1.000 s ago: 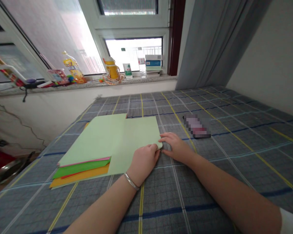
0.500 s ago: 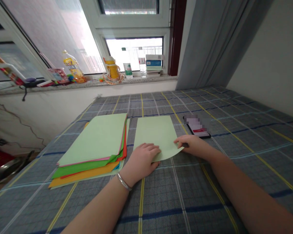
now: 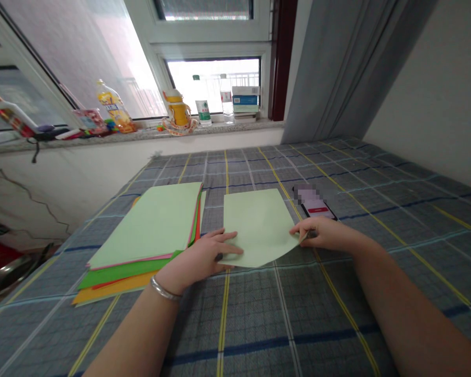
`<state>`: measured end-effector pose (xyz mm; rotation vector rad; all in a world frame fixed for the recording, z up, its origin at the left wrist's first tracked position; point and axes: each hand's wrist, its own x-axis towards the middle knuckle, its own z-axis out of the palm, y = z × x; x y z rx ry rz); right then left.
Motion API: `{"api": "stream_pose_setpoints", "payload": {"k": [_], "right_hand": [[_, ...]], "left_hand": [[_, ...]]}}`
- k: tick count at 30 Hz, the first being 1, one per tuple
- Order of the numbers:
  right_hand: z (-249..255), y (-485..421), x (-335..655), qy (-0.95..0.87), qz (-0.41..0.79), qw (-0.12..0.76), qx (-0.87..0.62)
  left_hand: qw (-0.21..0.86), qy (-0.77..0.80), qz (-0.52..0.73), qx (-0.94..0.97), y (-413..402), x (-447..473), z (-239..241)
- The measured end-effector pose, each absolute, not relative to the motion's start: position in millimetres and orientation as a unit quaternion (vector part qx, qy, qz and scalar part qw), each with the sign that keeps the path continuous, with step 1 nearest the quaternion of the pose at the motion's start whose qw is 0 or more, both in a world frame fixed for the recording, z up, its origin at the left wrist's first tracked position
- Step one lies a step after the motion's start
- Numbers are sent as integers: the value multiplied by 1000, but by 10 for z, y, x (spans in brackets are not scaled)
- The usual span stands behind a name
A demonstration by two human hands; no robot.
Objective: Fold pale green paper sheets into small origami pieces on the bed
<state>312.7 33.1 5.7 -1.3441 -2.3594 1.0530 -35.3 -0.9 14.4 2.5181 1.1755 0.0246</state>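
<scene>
Pale green sheet point(image 3: 259, 222) laid on plaid cloth point(image 3: 259, 309). Its 4 o'clock corner is pinched by the right hand point(image 3: 325, 232); its 8 o'clock corner is touched by the left hand point(image 3: 200, 256), fingers spread. Paper stack point(image 3: 149, 220) set at 9, phone point(image 3: 317, 208) at 2. Windowsill point(image 3: 220, 128) lined with bottles point(image 3: 227, 110), 10 to 12; grey curtain point(image 3: 329, 78) hung at 1.

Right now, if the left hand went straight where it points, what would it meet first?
Likely the right hand, across the pale green paper sheet the left hand touches; depth is unclear.
</scene>
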Motion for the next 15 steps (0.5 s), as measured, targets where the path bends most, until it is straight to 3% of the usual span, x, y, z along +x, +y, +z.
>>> {"api": "stream_pose_setpoints", "payload": {"k": [7, 15], "right_hand": [[30, 358, 3188, -792, 390, 130, -450], [-85, 422, 3137, -730, 455, 235, -453]], "left_hand": [[222, 451, 155, 850, 128, -309, 1], [385, 542, 257, 702, 150, -184, -38]]}}
